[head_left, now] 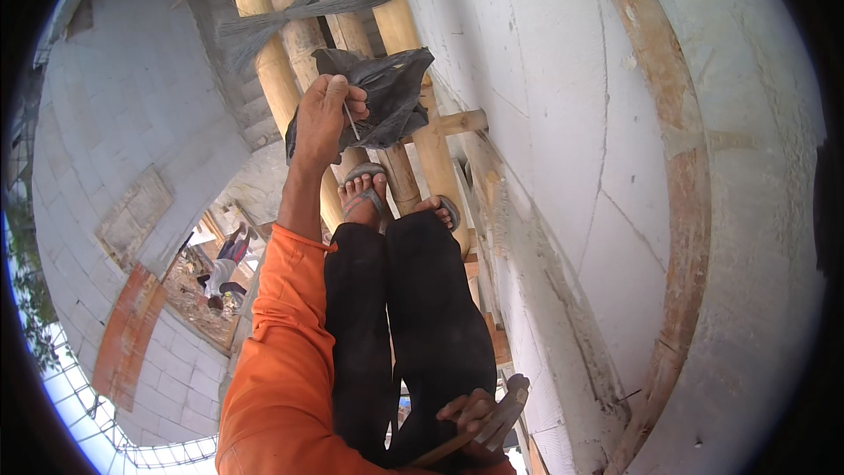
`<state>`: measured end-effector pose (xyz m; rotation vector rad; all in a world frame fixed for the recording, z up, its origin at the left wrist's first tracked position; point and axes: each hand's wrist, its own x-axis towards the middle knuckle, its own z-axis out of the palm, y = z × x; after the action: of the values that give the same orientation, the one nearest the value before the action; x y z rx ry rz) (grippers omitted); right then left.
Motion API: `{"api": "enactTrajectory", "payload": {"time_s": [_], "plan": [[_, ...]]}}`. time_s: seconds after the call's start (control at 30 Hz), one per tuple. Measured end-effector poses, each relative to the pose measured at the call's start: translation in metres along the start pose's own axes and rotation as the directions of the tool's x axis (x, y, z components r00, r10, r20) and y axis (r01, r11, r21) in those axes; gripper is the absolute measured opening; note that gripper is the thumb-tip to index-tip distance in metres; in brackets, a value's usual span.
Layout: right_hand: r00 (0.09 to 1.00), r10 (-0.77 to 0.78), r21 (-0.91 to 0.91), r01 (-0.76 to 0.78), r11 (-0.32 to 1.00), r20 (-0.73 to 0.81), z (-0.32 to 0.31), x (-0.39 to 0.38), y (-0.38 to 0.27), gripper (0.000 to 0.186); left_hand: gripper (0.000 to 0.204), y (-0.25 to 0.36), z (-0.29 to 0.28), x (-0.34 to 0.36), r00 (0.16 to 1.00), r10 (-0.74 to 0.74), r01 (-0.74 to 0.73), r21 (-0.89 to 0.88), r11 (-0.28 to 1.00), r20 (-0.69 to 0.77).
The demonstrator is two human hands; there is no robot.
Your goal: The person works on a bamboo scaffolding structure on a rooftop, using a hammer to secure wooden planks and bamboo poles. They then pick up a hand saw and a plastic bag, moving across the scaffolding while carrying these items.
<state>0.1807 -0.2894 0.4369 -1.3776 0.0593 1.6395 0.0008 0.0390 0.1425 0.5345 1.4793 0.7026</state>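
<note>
My left hand (330, 110) is closed on a thin nail (353, 127) over a crumpled black plastic bag (396, 79), which lies across the bamboo poles (299, 44). My right hand (470, 413), low in the view near my thigh, is closed round a hammer (510, 405), its head raised toward the right. A looped bundle of grey tie wire (316, 0) rests on the poles beyond the bag. My sandalled feet (365, 193) stand on the bamboo, just below the bag.
A cracked white wall (563, 105) with a curving wooden board (677, 211) runs along the right. A block wall (114, 105) rises on the left. Through an opening at lower left, another person (220, 277) is bent over a lower level. A bamboo crosspiece (462, 120) meets the wall.
</note>
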Motion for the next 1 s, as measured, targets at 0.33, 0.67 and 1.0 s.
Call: {"api": "enactTrajectory", "payload": {"time_s": [0.33,0.67,1.0], "plan": [[0.998,0.048,-0.020,-0.049,0.999,-0.027,0.004,0.002,-0.004,0.021,0.021,-0.119,-0.007,0.067,1.000,-0.024,-0.003,0.957,0.291,0.010],[0.980,0.145,-0.041,-0.152,0.988,-0.134,0.007,-0.003,-0.003,0.030,0.023,-0.133,-0.008,0.064,1.000,0.017,-0.025,0.955,0.295,0.021],[0.972,0.132,0.124,-0.109,0.986,-0.195,0.014,0.007,-0.005,0.025,0.014,-0.088,-0.030,0.012,0.936,0.096,0.035,0.363,0.931,-0.338]]}}
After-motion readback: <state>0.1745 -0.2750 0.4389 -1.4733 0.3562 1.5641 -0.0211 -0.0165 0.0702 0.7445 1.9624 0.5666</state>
